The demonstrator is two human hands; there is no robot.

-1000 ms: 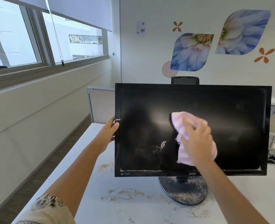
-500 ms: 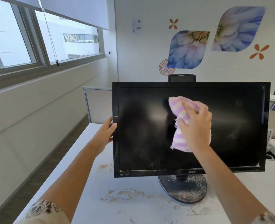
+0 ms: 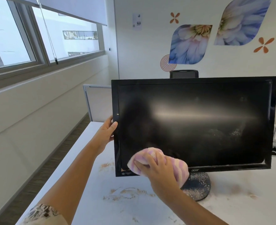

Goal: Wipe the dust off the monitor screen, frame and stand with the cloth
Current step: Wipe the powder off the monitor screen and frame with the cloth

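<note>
The right hand [image 3: 160, 171] presses a bunched pink-and-white striped cloth [image 3: 179, 168] against the lower left corner of the monitor [image 3: 194, 124]. Its fingers [image 3: 143, 163] are spread and curled over the cloth, pinning it flat where the dark screen [image 3: 199, 127] meets the bottom frame [image 3: 231, 167]. Part of the cloth hangs out behind the knuckles, over the bottom edge near the printed brand mark.

The left hand [image 3: 107, 133] grips the monitor's left edge, above and to the left of the cloth-holding fingers. Its thumb lies on the front of the frame; the other fingers wrap behind the edge and are hidden.

The screen faces the person and shows a pale smear of reflected light across its middle, with speckled dust far to the right of the fingers. The round black stand [image 3: 197, 185] sits just right of and below the right wrist, coated with pale specks. Scattered brownish dust [image 3: 124, 194] lies on the white counter [image 3: 93, 205] below the fingers, and another patch lies to their left, beside the monitor's lower corner.
</note>
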